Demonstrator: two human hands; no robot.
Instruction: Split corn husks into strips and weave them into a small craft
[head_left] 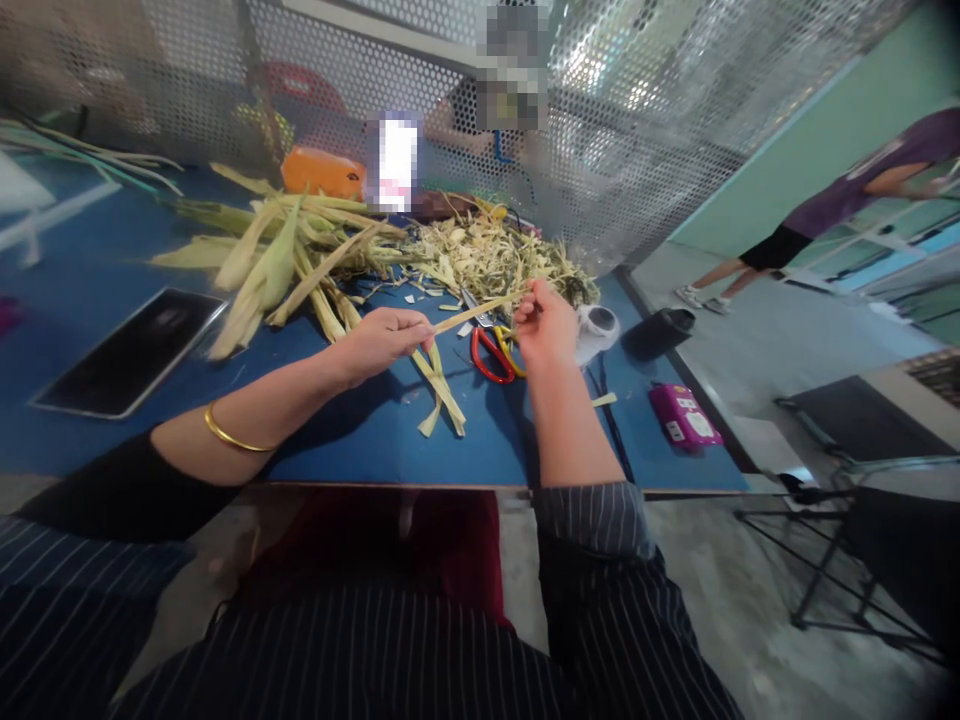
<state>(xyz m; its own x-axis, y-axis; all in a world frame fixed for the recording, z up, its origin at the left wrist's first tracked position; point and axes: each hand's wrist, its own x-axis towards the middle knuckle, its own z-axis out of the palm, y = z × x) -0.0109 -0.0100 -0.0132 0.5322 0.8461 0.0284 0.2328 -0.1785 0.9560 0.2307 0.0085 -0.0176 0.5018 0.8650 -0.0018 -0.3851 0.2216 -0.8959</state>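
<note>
A narrow strip of corn husk (480, 313) is stretched between my two hands above the blue table (337, 440). My left hand (390, 338) is closed on one end, and a wider piece of husk (439, 390) hangs or lies just below its fingers; I cannot tell which. My right hand (547, 322) pinches the other end, its fingers partly hidden. Between and beyond the hands lie scissors (491, 355) with one red and one yellow handle. Whole corn husks (270, 250) are heaped at the left, and a pile of shredded husk (487, 250) lies behind the hands.
A black tablet-like panel (135, 350) lies at left. At right are a white roll-shaped object (600, 325), a black cylinder (660, 333) and a purple packet (684, 415). An orange pouch (322, 173) sits before the perforated metal screen (637, 150). Another person (847, 205) stands far right.
</note>
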